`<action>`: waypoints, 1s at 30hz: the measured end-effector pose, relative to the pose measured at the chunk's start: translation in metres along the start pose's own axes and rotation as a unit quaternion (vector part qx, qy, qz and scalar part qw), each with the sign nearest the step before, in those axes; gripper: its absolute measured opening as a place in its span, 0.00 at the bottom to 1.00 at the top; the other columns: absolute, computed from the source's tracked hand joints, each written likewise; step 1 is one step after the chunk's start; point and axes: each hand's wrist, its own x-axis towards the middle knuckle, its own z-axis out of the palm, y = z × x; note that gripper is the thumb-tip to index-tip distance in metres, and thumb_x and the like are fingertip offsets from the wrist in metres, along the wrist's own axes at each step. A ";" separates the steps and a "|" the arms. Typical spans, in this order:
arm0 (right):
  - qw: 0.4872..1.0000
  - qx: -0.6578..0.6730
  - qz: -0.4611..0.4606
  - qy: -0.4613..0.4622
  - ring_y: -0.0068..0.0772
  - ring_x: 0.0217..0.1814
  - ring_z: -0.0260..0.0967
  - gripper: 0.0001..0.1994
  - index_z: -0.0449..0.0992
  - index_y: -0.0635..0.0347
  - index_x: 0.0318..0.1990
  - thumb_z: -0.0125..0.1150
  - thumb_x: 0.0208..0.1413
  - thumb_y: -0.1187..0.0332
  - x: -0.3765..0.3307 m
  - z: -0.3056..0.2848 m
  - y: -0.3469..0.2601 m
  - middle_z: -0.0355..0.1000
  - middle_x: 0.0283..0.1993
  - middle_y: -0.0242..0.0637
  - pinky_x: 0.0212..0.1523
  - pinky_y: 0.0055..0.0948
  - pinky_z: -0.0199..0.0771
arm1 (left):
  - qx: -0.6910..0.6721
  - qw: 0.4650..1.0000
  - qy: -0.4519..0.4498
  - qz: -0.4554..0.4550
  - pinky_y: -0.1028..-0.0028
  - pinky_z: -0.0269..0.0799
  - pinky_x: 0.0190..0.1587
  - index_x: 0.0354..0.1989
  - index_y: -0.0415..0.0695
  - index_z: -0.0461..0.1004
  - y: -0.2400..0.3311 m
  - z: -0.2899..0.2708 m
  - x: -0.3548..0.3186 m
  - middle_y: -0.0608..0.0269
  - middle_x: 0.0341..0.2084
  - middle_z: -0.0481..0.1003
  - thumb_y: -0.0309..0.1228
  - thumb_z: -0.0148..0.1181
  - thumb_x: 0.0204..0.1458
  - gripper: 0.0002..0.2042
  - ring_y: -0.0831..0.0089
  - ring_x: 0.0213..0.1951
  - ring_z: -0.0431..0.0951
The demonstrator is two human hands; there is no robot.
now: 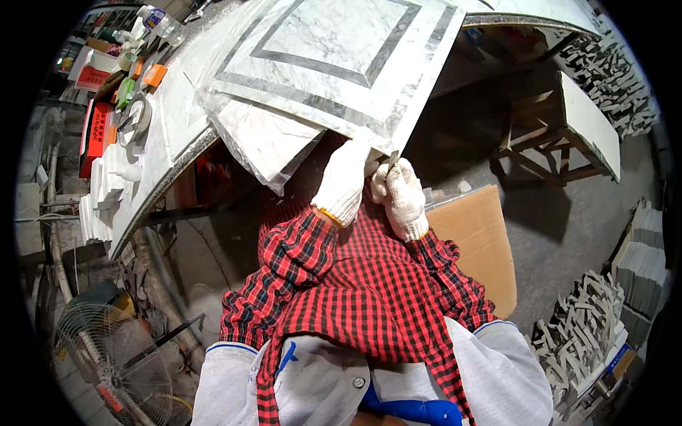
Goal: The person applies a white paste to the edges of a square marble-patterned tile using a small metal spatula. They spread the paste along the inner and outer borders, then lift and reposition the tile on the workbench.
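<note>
A white marble panel (334, 39) with dark grey inlaid bands lies on the work table, its near corner sticking out over the edge towards me. My left hand (339, 186), in a white knit glove, grips the panel's near edge beside that corner. In a matching glove, my right hand (401, 200) is closed on a small, thin metal blade (393, 160), its tip up against the corner. The blade's handle is hidden by my fingers. Under the panel, to the left, a clear plastic sheet (273, 145) hangs over the table edge around something white.
On the table's left are a bowl (135, 119), an orange box (154, 75) and a plastic bottle (165, 27). A fan (114, 366) stands lower left. Cardboard (472, 245) lies right of me, near a wooden stand (561, 135). Stone strips (579, 334) are piled far right.
</note>
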 end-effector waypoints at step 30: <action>0.994 0.026 -0.021 0.105 0.24 0.33 0.64 0.13 0.66 0.58 0.51 0.45 0.70 0.60 0.024 -0.009 0.019 0.67 0.32 0.31 0.36 0.28 0.68 | 0.016 1.000 -0.006 0.018 0.61 0.62 0.62 0.63 0.36 0.62 0.014 0.016 -0.012 0.54 0.58 0.69 0.44 0.43 0.68 0.25 0.64 0.60 0.68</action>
